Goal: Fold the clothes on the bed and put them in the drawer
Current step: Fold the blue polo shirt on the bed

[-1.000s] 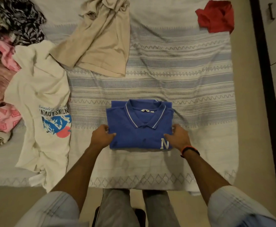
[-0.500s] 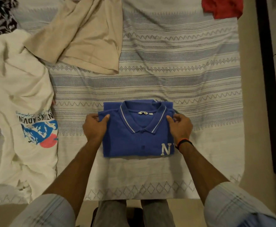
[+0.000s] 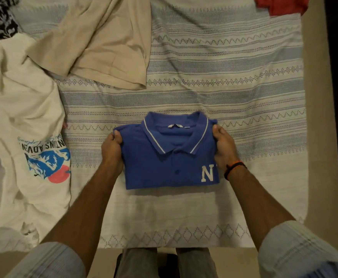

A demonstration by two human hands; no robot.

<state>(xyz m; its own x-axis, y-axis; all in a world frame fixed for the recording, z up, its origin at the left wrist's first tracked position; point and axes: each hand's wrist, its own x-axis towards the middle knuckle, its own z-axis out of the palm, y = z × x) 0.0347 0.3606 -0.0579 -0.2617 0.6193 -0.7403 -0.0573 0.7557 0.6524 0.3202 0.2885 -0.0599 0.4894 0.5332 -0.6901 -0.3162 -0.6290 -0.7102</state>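
Head view: my left hand [image 3: 112, 148] and my right hand [image 3: 223, 147] grip the two sides of the folded blue polo shirt [image 3: 170, 157], fingers curled round its edges, over the striped bedspread [image 3: 234, 93]. A beige garment [image 3: 102, 39] lies beyond it, a cream printed T-shirt [image 3: 23, 121] at the left, a red cloth [image 3: 280, 5] in the far right corner.

Only 1 view, worn on the head, looking steeply down and forward over the bed [image 3: 234, 101]. Close above both forearms, with legs at the bottom edge. Beyond the fingers [image 3: 217, 130], more bedspread; right of them, a strip of floor [image 3: 316, 137].
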